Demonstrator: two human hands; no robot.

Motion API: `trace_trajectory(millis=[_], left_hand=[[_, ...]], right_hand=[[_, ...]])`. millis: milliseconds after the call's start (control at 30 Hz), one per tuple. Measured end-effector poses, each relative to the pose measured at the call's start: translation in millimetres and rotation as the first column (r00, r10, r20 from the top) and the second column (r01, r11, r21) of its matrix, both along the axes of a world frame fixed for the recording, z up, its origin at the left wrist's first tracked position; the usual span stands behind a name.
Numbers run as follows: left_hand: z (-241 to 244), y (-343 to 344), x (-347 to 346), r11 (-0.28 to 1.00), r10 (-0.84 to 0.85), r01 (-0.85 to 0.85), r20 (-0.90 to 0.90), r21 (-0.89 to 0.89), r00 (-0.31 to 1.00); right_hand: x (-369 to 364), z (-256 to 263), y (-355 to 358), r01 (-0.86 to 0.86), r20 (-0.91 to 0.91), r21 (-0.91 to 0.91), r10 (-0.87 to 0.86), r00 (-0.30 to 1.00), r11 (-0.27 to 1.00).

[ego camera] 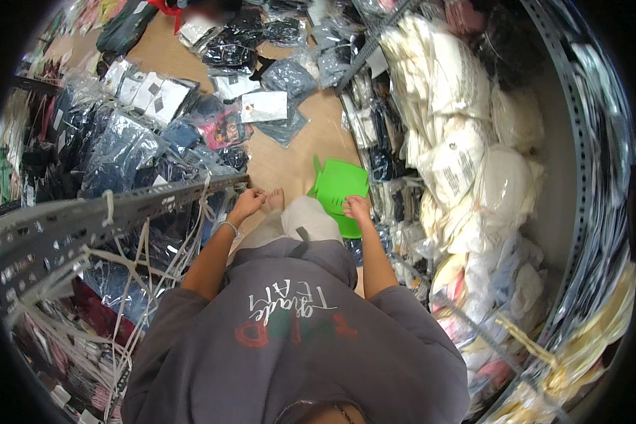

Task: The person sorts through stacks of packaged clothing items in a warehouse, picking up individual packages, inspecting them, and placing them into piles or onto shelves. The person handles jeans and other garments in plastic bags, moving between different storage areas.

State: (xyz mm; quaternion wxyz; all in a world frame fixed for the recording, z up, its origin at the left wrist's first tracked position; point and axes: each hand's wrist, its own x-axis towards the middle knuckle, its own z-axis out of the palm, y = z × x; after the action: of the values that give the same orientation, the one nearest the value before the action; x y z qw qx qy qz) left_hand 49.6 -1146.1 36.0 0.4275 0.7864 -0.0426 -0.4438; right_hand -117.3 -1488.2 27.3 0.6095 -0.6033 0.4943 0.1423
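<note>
My left hand (250,202), with a bracelet at the wrist, hangs in front of me near the end of a slotted metal shelf beam (191,186). Its fingers are loosely curled, and nothing shows in them. My right hand (357,207) is over the near part of a bright green plastic stool or small chair (342,179) with slots in it. The fingers are bent; whether they grip the green plastic or only pass above it is unclear. One bare foot (276,199) is visible on the tan floor (281,164).
Clear-bagged garments (122,148) are heaped on the left. More packets (289,79) lie on the floor ahead, one with a white sheet (265,107). Shelving with bagged cream clothing (450,164) lines the right. Pale cords (138,259) are strung at the left rack.
</note>
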Motion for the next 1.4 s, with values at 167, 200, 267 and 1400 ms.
trace_trajectory(millis=[167, 200, 267, 1400], left_hand=[[17, -35, 38, 0.994, 0.103, -0.101, 0.085, -0.032, 0.991], [26, -42, 47, 0.993, 0.116, -0.114, 0.086, -0.036, 0.989], [37, -52, 64, 0.988, 0.157, -0.155, 0.084, -0.03, 0.984], [-311, -34, 337, 0.238, 0.899, -0.946, -0.418, 0.218, 0.13]], right_hand=[[114, -5, -17, -0.141, 0.015, -0.011, 0.141, 0.99, 0.99], [139, -13, -25, -0.16, 0.03, -0.041, 0.162, 0.986, 0.986], [187, -26, -35, -0.19, 0.049, -0.021, 0.191, 0.98, 0.981], [601, -432, 79, -0.622, -0.258, -0.457, 0.575, 0.776, 0.636]])
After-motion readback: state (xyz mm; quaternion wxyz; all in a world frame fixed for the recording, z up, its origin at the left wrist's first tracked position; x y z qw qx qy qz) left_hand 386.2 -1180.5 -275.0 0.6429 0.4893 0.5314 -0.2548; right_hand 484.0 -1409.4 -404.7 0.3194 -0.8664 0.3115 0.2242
